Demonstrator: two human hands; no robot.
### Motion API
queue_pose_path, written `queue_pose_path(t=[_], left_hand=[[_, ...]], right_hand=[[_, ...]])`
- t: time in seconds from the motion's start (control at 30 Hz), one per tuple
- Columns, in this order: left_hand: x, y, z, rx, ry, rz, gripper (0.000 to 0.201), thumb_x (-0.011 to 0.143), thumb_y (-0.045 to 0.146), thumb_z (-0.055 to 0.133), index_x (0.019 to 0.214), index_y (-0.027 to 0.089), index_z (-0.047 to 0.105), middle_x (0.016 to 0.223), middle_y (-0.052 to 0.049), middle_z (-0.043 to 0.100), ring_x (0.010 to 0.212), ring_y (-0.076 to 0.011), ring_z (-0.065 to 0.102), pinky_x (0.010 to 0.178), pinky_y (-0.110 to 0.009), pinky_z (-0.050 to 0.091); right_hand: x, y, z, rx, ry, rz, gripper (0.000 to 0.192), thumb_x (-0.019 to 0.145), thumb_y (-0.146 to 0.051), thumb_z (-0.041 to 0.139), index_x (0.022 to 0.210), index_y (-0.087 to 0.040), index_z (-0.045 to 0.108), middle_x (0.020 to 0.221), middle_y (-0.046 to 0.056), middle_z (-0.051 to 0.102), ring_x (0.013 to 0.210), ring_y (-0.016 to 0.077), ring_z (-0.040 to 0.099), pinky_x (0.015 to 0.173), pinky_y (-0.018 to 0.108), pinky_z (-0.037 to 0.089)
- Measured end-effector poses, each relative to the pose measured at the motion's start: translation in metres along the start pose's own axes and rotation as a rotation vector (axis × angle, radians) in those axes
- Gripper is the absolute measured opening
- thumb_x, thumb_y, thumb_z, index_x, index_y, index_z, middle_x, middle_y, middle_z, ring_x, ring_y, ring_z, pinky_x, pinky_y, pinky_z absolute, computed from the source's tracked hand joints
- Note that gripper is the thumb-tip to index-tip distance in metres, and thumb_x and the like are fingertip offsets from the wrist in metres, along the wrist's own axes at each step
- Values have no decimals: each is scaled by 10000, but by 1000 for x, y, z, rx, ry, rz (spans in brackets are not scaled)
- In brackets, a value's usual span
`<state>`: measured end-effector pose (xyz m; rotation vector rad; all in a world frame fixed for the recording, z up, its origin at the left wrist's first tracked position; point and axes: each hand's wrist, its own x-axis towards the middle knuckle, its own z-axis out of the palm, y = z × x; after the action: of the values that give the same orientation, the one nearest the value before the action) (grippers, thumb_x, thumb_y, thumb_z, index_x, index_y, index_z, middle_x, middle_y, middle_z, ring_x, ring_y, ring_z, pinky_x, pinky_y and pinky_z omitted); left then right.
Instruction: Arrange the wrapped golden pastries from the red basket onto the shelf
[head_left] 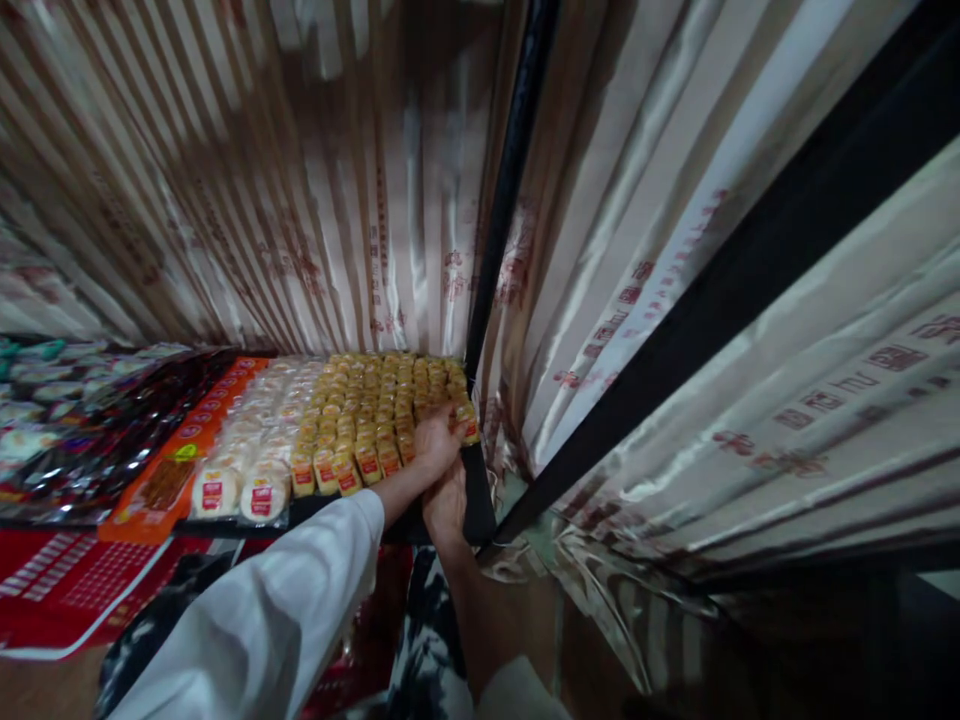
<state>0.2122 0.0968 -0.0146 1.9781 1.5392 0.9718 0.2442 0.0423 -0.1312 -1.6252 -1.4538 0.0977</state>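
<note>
Rows of small yellow wrapped packets [356, 425] with red labels stand on a black shelf [478, 500]. At their right end, my left hand [437, 440] reaches across with its fingers curled at a yellow packet [468, 422] in the front corner. Just below it, partly covered by the left hand and wrist, is my right hand [447, 500]; its fingers are hidden, so its grip does not show. Left of the yellow rows lie clear-wrapped round white cakes [262, 492] with red labels.
An orange package [176, 480] and dark shiny packets [82, 440] fill the shelf further left. A red printed sheet [67, 590] hangs below. Pleated printed curtains [337, 200] back the shelf; a black upright post [506, 190] and a slanting black bar [675, 350] stand at the right.
</note>
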Motion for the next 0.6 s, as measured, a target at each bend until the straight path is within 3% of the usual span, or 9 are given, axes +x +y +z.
queue_pose_path(t=[0.27, 0.4, 0.6], left_hand=[[6, -6, 13, 254, -49, 172, 301, 805, 206, 536, 1101, 184, 581, 1065, -70, 608, 1067, -208, 470, 953, -329, 371], [6, -10, 16, 336, -34, 211, 250, 801, 227, 538, 1032, 151, 593, 1049, -101, 575, 1064, -241, 442, 944, -374, 361], [6, -9, 19, 371, -32, 208, 251, 794, 213, 529, 1033, 150, 573, 1042, -116, 555, 1061, -268, 430, 932, -416, 345]], right_hand=[[-4, 2, 3, -10, -32, 36, 449, 774, -155, 377, 1166, -12, 542, 1172, 222, 575, 1190, 278, 450, 1004, 455, 384], [-4, -1, -2, 46, -19, 26, 450, 780, -142, 401, 1203, -58, 529, 1182, 194, 571, 1192, 276, 451, 1013, 470, 378], [-1, -8, -14, 78, 28, 72, 473, 806, -159, 418, 1272, -99, 478, 1296, 181, 455, 1211, 271, 414, 997, 451, 385]])
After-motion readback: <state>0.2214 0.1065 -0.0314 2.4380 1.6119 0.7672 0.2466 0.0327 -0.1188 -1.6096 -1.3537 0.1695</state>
